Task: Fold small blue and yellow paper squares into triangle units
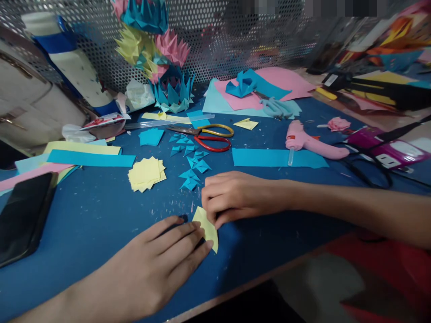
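Observation:
A small piece of yellow paper (209,229) lies on the blue tabletop between my two hands. Stretched out flat, the fingers of my left hand (164,260) rest their tips on its left and lower edge. My right hand (235,197) is curled over the upper right side of the paper, its fingers closed at that edge. Just beyond my hands sit several small folded blue paper pieces (191,178) and a stack of yellow paper squares (146,174).
Scissors with yellow and red handles (213,137) lie behind the folded pieces. A pink glue gun (313,143) rests on a blue strip (269,158) at right. A phone (27,217) is at left. Paper flowers (173,92) stand by the perforated metal panel (208,49).

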Available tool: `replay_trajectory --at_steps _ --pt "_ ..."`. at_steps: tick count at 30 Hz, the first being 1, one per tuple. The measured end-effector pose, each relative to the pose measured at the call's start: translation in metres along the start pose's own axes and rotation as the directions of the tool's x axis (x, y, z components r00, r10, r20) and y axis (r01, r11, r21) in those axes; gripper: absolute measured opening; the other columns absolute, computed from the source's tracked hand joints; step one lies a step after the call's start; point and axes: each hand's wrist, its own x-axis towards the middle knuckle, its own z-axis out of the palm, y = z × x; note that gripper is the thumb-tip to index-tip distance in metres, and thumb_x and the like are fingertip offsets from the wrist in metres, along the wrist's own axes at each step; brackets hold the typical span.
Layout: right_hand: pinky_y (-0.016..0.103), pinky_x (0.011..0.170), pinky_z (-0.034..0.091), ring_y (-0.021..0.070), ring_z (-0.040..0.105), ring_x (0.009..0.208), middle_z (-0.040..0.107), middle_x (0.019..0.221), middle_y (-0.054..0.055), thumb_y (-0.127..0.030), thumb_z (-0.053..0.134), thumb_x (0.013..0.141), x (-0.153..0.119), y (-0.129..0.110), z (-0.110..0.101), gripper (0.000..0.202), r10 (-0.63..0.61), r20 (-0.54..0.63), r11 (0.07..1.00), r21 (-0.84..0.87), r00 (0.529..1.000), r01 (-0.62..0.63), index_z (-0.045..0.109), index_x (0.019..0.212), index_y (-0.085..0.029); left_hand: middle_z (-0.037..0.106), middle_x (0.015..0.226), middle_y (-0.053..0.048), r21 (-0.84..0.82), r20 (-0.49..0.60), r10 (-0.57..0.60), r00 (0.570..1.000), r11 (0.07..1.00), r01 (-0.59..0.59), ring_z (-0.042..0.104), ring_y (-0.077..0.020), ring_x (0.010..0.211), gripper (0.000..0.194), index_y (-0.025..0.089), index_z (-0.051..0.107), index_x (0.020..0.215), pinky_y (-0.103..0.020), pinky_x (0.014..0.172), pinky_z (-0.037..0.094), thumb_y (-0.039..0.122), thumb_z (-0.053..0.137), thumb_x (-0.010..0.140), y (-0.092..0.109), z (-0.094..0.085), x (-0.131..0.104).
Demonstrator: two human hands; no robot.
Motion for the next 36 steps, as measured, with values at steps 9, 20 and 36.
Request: replay_trajectory --at_steps 9,20,36 --pt "0.030 0.081 0.033 0.0183 0.049 0.088 0.061 0.092 0.004 -0.051 0.048 0.101 0.005 -0.005 0.018 0.040 0.212 -0.072 0.970 0.137 0.975 -0.201 0.066 0.091 -0.017 0.060 0.137 -0.009 -0.070 0.030 -0.007 1.000 0.997 0.010 0.048 -0.0242 0.130 0.045 0.008 0.050 0.144 -0.042 0.117 0.025 0.012 0.023 0.108 0.003 0.001 -0.006" --pt "0.030 0.080 0.030 0.0168 0.047 0.085 0.059 0.089 0.001 -0.047 0.054 0.100 0.007 -0.010 0.025 0.034 0.285 -0.123 0.950 0.171 0.951 -0.263 0.063 0.087 -0.017 0.059 0.140 -0.007 -0.043 0.076 -0.029 0.997 0.999 0.032 0.045 -0.0230 0.133 0.049 0.010 0.043 0.150 -0.042 0.120 0.015 0.017 0.016 0.109 0.006 0.001 -0.003" --pt "0.032 0.075 0.029 0.0186 0.046 0.083 0.060 0.092 0.003 -0.056 0.033 0.104 0.007 -0.013 0.031 0.049 0.255 -0.143 0.966 -0.002 0.956 -0.258 0.059 0.087 -0.018 0.062 0.134 -0.008 -0.092 0.041 -0.045 0.998 0.995 0.048 0.048 -0.0237 0.129 0.046 0.009 0.048 0.146 -0.042 0.119 0.014 0.018 0.023 0.109 0.006 0.003 -0.001"
